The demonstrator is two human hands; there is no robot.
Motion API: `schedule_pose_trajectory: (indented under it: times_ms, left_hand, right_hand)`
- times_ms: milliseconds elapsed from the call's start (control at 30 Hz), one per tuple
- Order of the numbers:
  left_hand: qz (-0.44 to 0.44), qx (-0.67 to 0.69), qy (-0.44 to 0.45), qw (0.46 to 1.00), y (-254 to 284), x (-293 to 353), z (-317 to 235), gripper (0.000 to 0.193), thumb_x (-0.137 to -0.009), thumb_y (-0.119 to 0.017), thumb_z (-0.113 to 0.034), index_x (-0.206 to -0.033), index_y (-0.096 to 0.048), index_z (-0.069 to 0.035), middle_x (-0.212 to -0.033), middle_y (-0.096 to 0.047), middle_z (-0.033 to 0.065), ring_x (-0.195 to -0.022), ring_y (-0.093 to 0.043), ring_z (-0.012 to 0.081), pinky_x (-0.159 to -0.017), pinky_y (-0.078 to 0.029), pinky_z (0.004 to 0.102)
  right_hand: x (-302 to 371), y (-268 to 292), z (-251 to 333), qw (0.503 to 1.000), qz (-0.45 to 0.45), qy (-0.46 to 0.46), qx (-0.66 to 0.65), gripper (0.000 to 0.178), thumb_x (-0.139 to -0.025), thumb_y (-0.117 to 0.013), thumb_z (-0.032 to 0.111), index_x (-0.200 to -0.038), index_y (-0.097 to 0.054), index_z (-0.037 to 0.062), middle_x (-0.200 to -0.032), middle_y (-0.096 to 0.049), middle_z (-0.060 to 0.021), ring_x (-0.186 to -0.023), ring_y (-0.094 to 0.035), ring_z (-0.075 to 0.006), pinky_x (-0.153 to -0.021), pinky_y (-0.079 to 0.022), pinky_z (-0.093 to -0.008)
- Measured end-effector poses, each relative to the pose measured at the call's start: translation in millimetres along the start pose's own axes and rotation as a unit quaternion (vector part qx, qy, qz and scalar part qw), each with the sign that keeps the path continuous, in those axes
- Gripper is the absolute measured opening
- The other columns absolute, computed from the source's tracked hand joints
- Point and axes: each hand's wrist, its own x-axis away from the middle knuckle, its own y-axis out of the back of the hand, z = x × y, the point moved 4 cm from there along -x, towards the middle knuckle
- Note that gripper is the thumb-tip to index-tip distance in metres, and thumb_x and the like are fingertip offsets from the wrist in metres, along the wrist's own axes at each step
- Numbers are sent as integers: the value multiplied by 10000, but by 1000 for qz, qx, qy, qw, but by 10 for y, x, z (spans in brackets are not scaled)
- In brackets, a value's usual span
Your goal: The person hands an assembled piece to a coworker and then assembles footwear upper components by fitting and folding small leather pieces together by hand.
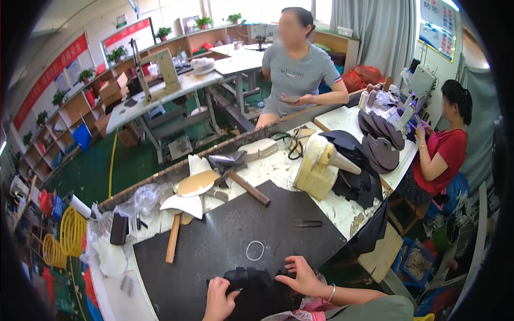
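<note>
A black piece of cloth or leather (249,281) lies at the near edge of the dark work mat (214,235), and its exact kind is hard to make out against the mat. My left hand (220,298) is closed on the left side of this piece, thumb against curled fingers. At its right end my right hand (305,279) has its fingers spread and curved, with the thumb close to the black edge. Just beyond the piece lies a thin white ring (255,250). Farther right on the mat rests a pair of dark tweezers or snips (308,223).
Two hammers, one with a wooden handle (173,238), lie around the mat's far left. White and tan cut pieces (195,184), scissors (294,145), a yellowed block-shaped stand (316,168) and black pieces (356,182) fill the bench. One person (300,69) faces me; another (444,144) sits at a sewing machine.
</note>
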Motion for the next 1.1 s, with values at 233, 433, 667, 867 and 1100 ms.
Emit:
schedule_pose_trajectory:
  times_ms: [233, 433, 667, 867, 1100]
  left_hand:
    - [-96, -41, 46, 993, 86, -64, 7, 441, -676, -781, -137, -1026, -544, -10, -1028, -507, 140, -1014, -465, 321, -892, -393, 383]
    - [-209, -37, 160, 964, 146, 557, 343, 580, -769, -730, -263, -1221, -472, -6, -1222, -453, 241, -1141, -421, 406, -1003, -311, 466]
    - [-244, 270, 337, 869, -146, 1079, 357, 604, -840, -704, -182, -1301, -381, 39, -1280, -462, 182, -1169, -454, 259, -986, -395, 361]
    - [-194, 429, 338, 815, -78, 983, 271, 599, -788, -715, -33, -1296, -408, 47, -1227, -542, 150, -1097, -533, 245, -952, -431, 352]
    - [-119, 557, 264, 778, -195, 946, 175, 519, -802, -614, 31, -1290, -439, 9, -1235, -530, 171, -1088, -542, 295, -938, -470, 416]
  right_hand:
    - [180, -59, -66, 998, -5, -15, -58, 737, -756, -782, 270, -1254, -350, -60, -1205, -381, -187, -1055, -545, -264, -873, -512, -342]
    - [338, 10, -41, 994, 34, -99, -38, 738, -778, -761, 268, -1255, -322, -86, -1235, -341, -220, -1069, -541, -268, -827, -540, -324]
    - [375, -196, -73, 969, 59, -133, -200, 761, -789, -753, 235, -1291, -287, -96, -1236, -452, -238, -1071, -564, -260, -841, -535, -331]
    - [273, -470, 113, 982, 123, -100, -105, 712, -760, -764, 344, -1270, -437, -30, -1125, -595, -197, -939, -623, -209, -819, -503, -305]
    - [52, -414, 230, 962, 166, -18, -217, 463, -807, -738, 259, -1152, -552, 12, -911, -626, -45, -852, -573, -91, -756, -472, -253]
